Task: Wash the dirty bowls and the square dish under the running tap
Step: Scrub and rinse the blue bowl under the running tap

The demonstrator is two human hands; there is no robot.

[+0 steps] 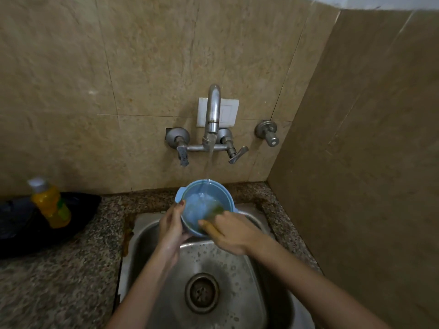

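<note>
- Beige stone tiles back the tap, which is running.
- Straight below the tap, my blue bowl catches the stream above the steel sink.
- My left hand grips the bowl's left rim.
- My right hand reaches inside over greenish residue; blur hides whether its fingers curl.
- Left of the tap, a yellow bottle stands on the speckled tabletop.

A yellow bottle with a white cap sits on a black bag on the speckled counter, left of the metal sink. The sink has a round drain and wet spots. The tan wall has a white square plate and, to its right, a round metal knob.
</note>
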